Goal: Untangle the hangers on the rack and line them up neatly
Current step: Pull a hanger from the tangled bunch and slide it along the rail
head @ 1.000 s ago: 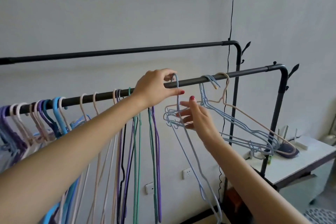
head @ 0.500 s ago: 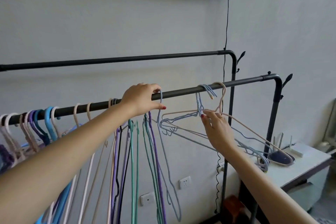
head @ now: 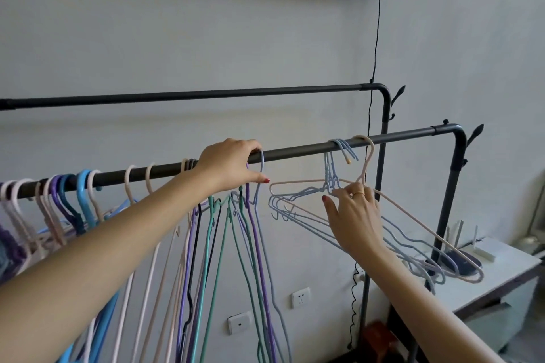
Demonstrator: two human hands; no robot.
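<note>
- Hangers strung along the near rail of the rack — packed and mostly straight at left, a tilted blue-and-beige cluster alone toward the right end.
- Left hand curled over the rail at the hook of a pale blue hanger, apparently pinching that hook; exact finger contact hidden.
- Right hand raised to the neck of the cluster, fingertips pinching the wires below the hooks, thumb spread wide.
- Step judged: parking the single blue hanger against the tidy row, then starting on the last knot.
- Next move calls for lifting one hook clear of the rail without dragging its neighbours — wires look interlocked.
- Containers: none in use; a small cabinet at far right, with blurred items on top.
</note>
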